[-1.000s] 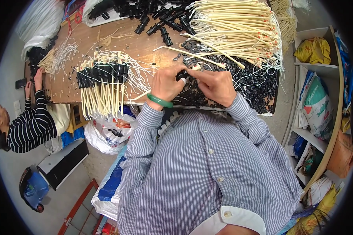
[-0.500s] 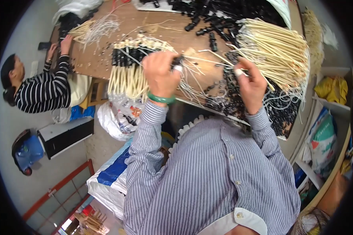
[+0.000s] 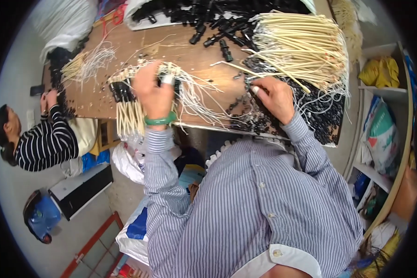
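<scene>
My left hand (image 3: 154, 92), with a green bangle at its wrist and white tape on the thumb, is over a row of pale sticks (image 3: 130, 118) with black connectors (image 3: 122, 92). Its fingers are blurred, but the thumb stands apart from them and nothing shows between. White wires (image 3: 194, 95) trail rightward from the row. At the edge of a heap of small black parts (image 3: 312, 118), my right hand (image 3: 275, 96) has thumb and forefinger drawn together. Whatever lies between those fingertips is too small to make out. Just beyond it lies a single pale stick (image 3: 248, 69).
A thick bundle of pale wired sticks (image 3: 301, 48) lies at the far right. Black connectors (image 3: 224, 50) spill from a white sack (image 3: 135, 18) at the back. Another person (image 3: 41, 132) sits at the left end of the table (image 3: 171, 48). Shelves (image 3: 382, 92) stand at right.
My left hand has moved left onto the row, no longer showing the wired black piece. My right hand has left its stick, which now lies on the table, and moved to the small black parts.
</scene>
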A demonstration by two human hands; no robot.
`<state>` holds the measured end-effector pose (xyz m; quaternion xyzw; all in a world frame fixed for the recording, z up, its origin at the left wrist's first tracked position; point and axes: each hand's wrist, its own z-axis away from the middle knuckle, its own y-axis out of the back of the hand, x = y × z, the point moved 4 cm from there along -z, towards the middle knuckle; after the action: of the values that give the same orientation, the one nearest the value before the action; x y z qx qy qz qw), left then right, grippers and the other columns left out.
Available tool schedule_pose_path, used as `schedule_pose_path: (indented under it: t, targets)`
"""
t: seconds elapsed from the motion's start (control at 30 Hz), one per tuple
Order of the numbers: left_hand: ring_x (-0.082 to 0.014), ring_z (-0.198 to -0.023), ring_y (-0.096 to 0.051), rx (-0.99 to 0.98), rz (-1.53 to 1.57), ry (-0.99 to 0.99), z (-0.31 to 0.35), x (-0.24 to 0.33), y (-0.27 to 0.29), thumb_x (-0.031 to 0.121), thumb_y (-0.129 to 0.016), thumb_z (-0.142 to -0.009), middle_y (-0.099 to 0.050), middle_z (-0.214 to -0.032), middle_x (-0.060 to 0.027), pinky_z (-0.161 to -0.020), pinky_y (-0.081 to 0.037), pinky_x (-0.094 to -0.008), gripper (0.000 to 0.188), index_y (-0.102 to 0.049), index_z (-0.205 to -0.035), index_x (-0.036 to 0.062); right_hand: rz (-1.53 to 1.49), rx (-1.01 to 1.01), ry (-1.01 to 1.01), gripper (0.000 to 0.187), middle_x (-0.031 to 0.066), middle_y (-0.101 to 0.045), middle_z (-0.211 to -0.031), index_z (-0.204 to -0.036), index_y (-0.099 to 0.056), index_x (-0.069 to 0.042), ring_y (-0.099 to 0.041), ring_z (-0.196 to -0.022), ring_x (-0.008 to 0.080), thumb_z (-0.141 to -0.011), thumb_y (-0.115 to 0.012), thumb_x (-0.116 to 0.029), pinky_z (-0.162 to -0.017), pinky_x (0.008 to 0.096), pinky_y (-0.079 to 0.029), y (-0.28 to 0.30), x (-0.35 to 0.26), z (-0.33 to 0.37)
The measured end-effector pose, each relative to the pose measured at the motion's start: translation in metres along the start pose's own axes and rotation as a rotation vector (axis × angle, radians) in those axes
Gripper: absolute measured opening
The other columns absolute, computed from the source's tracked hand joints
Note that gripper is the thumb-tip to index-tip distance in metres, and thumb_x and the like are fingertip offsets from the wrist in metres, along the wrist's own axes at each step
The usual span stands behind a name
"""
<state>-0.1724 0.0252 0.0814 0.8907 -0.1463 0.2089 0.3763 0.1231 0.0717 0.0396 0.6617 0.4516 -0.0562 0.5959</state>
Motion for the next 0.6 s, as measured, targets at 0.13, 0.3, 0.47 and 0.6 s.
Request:
schedule_pose_path:
  t: [0.13,0.3,0.47,0.6]
  targets:
    - [-0.0187,-0.084,-0.061,-0.347,0.139,-0.045,0.005,0.057,-0.105,-0.002,-0.063,-0.069,-0.069,-0.097,-0.0062,-0.080,-0.049,-0.0298,0.037,-0.070,-0.102,0.0139,0.448,-0.067,-0.096,0.011,0.0054,-0.064,-0.077,-0.088,-0.065,-0.005,-0.054,-0.055,0.0218,-0.079,-0.061,-0.009,-0.052,0.0315,-0.043,0.019,0.021,-0.005]
    - [-0.0190,-0.079,-0.059,-0.532,-0.231,-0.111,-0.014,0.075,-0.166,0.001,-0.065,-0.071,-0.065,-0.097,-0.0062,-0.072,-0.050,-0.0294,0.034,-0.069,-0.102,0.0152,0.612,-0.133,-0.209,0.004,0.0057,-0.061,-0.071,-0.080,-0.061,-0.005,-0.053,-0.052,0.0225,-0.079,-0.060,-0.009,-0.049,0.0320,-0.041,0.041,0.037,-0.010]
    - [-0.0192,-0.078,-0.056,-0.416,-0.042,-0.057,0.001,0.060,-0.160,0.003,-0.064,-0.073,-0.060,-0.094,-0.0058,-0.069,-0.047,-0.0286,0.032,-0.067,-0.103,0.0151,0.248,-0.081,0.029,0.005,0.0064,-0.062,-0.070,-0.077,-0.060,-0.003,-0.054,-0.049,0.0209,-0.079,-0.059,-0.007,-0.043,0.0324,-0.040,0.074,0.042,-0.004]
    - [-0.0190,-0.078,-0.054,-0.442,0.174,0.110,0.011,0.070,-0.136,0.006,-0.063,-0.076,-0.059,-0.091,-0.0052,-0.069,-0.045,-0.0294,0.030,-0.065,-0.104,0.0150,-0.122,-0.046,-0.033,0.005,0.0054,-0.064,-0.071,-0.082,-0.063,-0.002,-0.054,-0.048,0.0174,-0.080,-0.060,-0.006,-0.041,0.0306,-0.038,0.087,0.051,0.012]
